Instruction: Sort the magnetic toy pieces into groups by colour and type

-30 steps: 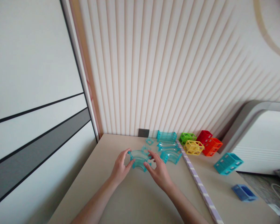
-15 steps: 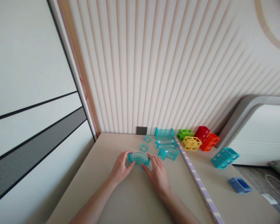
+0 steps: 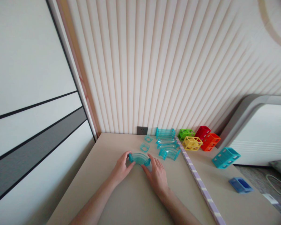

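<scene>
Between my two hands is a curved track piece (image 3: 139, 158) of see-through teal plastic, at the middle of the table. My left hand (image 3: 122, 167) grips its left end, thumb at the near side and fingers behind. On its right end my right hand (image 3: 156, 173) has a similar hold, thumb in front. Just beyond lie two small square teal connectors (image 3: 144, 147). To the right, one behind the other, rest another curved track piece (image 3: 170, 153), a wavy track piece (image 3: 167, 143) and a straight track piece (image 3: 165, 133), all teal.
A purple-and-white striped strip (image 3: 201, 182) runs along the table (image 3: 131, 200). Right of it stand green (image 3: 186, 134), yellow (image 3: 192, 143), red (image 3: 203, 132), orange (image 3: 210, 142), teal (image 3: 226, 157) and blue (image 3: 240, 185) hollow blocks. A ribbed wall (image 3: 135, 68) with a dark socket (image 3: 142, 130) rises behind.
Almost nothing differs. Both hands keep hold of the curved track piece, which looks very slightly shifted or tilted; the other pieces stay where they were.
</scene>
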`<state>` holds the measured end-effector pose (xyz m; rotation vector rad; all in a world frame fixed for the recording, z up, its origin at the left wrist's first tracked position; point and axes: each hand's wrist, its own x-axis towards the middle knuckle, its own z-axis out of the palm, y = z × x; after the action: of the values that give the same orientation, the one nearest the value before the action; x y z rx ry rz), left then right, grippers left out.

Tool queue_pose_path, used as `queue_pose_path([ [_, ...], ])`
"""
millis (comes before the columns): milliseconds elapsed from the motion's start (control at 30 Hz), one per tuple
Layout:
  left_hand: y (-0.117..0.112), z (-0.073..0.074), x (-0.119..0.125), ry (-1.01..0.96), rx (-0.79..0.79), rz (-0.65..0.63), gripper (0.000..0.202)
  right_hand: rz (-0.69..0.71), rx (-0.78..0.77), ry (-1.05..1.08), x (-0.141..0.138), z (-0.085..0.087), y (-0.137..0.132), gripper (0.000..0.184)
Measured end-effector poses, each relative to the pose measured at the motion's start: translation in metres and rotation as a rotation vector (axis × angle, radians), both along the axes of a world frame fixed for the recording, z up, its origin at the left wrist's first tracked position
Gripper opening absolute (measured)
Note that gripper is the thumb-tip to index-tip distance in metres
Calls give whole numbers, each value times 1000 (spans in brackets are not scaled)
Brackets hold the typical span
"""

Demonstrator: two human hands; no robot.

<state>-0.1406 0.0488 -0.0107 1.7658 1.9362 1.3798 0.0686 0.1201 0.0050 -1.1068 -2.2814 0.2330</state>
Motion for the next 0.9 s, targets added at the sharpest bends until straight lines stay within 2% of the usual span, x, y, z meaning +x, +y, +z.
queue_pose_path([
  [200, 3, -7, -2, -21, -33, 19, 45, -17, -60, -21, 0, -1, -1, 51],
  [400, 3, -14, -4, -22, -91, 51, 65, -69, -177, -51, 0, 1, -4, 71],
  [600, 4, -12, -3, -6, -149, 77, 58, -97, -235, -76, 1, 4, -7, 69],
  [700, 5, -12, 0, 13, -168, 92, 58, -109, -207, -67, 4, 2, -6, 68],
  [900, 8, -18, 19, 87, -197, 144, 57, -89, -43, -43, 22, -8, -3, 67],
])
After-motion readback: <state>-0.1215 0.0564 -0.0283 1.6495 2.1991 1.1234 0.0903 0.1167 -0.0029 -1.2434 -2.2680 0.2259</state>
